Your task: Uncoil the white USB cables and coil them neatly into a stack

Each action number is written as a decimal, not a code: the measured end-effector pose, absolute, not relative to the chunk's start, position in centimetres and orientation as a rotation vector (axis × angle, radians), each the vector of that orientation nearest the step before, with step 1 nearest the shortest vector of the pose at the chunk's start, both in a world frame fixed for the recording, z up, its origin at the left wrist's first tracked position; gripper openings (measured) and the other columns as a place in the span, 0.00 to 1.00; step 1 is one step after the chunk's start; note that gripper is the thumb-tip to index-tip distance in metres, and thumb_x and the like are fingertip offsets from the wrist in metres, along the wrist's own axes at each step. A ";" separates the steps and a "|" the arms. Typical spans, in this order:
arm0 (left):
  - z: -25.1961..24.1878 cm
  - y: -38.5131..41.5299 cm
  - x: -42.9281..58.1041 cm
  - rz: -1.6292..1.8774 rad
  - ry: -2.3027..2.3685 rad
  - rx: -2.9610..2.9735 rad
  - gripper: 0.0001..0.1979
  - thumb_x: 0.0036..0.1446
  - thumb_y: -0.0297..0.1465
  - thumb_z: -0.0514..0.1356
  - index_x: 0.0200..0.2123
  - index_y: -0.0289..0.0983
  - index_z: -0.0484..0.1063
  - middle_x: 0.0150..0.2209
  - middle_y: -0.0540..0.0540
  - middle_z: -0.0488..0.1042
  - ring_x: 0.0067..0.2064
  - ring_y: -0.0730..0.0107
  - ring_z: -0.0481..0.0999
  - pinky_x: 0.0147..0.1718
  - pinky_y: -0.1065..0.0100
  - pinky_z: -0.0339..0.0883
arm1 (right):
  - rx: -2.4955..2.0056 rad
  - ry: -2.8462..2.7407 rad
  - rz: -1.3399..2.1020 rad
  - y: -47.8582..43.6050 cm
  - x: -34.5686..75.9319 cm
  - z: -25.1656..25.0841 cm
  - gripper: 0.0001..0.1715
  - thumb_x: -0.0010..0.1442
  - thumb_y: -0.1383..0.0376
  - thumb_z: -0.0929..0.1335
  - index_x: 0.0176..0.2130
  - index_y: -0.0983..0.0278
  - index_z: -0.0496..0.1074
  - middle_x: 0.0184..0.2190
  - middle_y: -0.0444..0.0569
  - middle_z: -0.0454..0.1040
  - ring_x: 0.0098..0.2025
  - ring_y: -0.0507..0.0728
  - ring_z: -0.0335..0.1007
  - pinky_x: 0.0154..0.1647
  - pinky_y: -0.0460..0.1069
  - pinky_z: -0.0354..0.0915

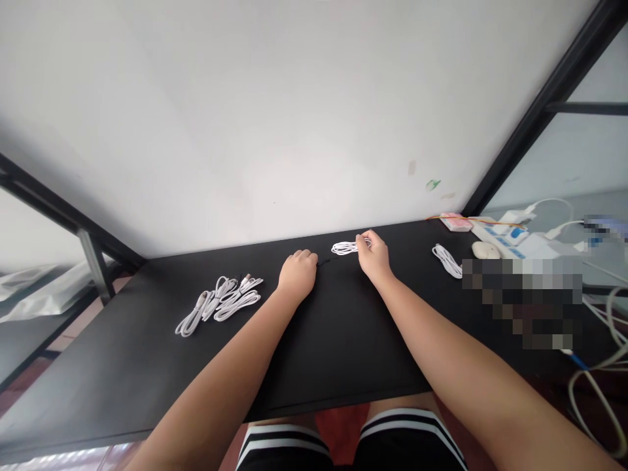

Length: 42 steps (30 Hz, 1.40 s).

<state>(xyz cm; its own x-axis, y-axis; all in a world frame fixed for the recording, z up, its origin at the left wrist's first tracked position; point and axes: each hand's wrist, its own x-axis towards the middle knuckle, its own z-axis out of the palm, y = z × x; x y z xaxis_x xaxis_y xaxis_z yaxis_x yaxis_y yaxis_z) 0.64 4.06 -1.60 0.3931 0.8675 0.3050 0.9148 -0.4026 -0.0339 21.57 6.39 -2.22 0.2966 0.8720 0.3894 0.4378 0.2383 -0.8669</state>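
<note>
My right hand [373,254] rests at the far side of the black table [147,353] with its fingers pinched on a coiled white cable [345,248]. My left hand [298,273] lies just left of it, fingers curled, holding the end of a thin black tie [328,261] that runs towards the coil. Both forearms stretch out over the tabletop.
A pile of several coiled white cables [220,302] lies to the left. Another white coil [446,260] sits to the right, beside a power strip [500,237], a pink item [456,222] and loose cords [596,386]. A white wall stands behind the table.
</note>
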 end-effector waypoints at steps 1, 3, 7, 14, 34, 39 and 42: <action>-1.5 3.7 0.5 -0.363 -1.592 -2.461 0.15 0.68 0.31 0.50 0.38 0.35 0.77 0.39 0.40 0.77 0.43 0.57 0.74 0.44 0.60 0.66 | -1.380 -1.331 0.456 6.4 21.5 -2.2 0.16 0.60 0.53 0.64 0.27 0.60 0.63 0.20 0.42 0.64 0.25 0.54 0.59 0.31 0.49 0.55; -1.4 3.2 0.3 -0.395 -1.611 -2.483 0.16 0.68 0.36 0.53 0.37 0.36 0.78 0.38 0.40 0.78 0.43 0.56 0.75 0.44 0.59 0.67 | -1.379 -1.343 0.449 6.4 21.5 -2.3 0.16 0.60 0.53 0.64 0.27 0.60 0.63 0.20 0.42 0.64 0.25 0.54 0.59 0.31 0.49 0.56; -1.3 2.6 0.1 -0.510 -1.621 -2.550 0.18 0.66 0.42 0.56 0.39 0.37 0.81 0.42 0.41 0.80 0.44 0.56 0.75 0.47 0.58 0.67 | -1.404 -1.341 0.471 6.4 21.4 -2.2 0.16 0.60 0.53 0.64 0.27 0.60 0.64 0.20 0.41 0.64 0.24 0.54 0.58 0.31 0.49 0.55; -1.2 2.8 0.0 -0.495 -1.533 -2.674 0.15 0.67 0.32 0.54 0.37 0.38 0.80 0.42 0.44 0.81 0.44 0.58 0.76 0.47 0.60 0.68 | -1.400 -1.365 0.484 6.2 21.4 -2.0 0.16 0.61 0.53 0.63 0.27 0.60 0.64 0.20 0.41 0.63 0.25 0.54 0.57 0.31 0.49 0.55; -0.3 2.1 1.7 -0.315 -1.433 -2.711 0.14 0.66 0.28 0.51 0.36 0.36 0.77 0.39 0.41 0.77 0.43 0.60 0.74 0.41 0.64 0.68 | -1.418 -1.359 0.545 6.5 21.3 -2.3 0.18 0.61 0.51 0.63 0.27 0.60 0.63 0.21 0.41 0.63 0.26 0.54 0.58 0.31 0.49 0.55; -0.5 2.2 1.2 -0.383 -1.445 -2.729 0.11 0.64 0.28 0.54 0.36 0.37 0.77 0.39 0.42 0.78 0.43 0.61 0.74 0.41 0.64 0.67 | -1.404 -1.346 0.543 6.6 21.3 -2.5 0.18 0.60 0.51 0.64 0.28 0.60 0.64 0.21 0.41 0.65 0.26 0.54 0.60 0.32 0.49 0.56; -0.6 2.2 0.9 -0.447 -1.435 -2.763 0.11 0.64 0.30 0.55 0.41 0.38 0.78 0.41 0.43 0.79 0.44 0.61 0.75 0.44 0.63 0.68 | -1.391 -1.344 0.539 6.7 21.3 -2.6 0.18 0.61 0.50 0.64 0.28 0.60 0.64 0.21 0.41 0.64 0.27 0.54 0.61 0.32 0.49 0.56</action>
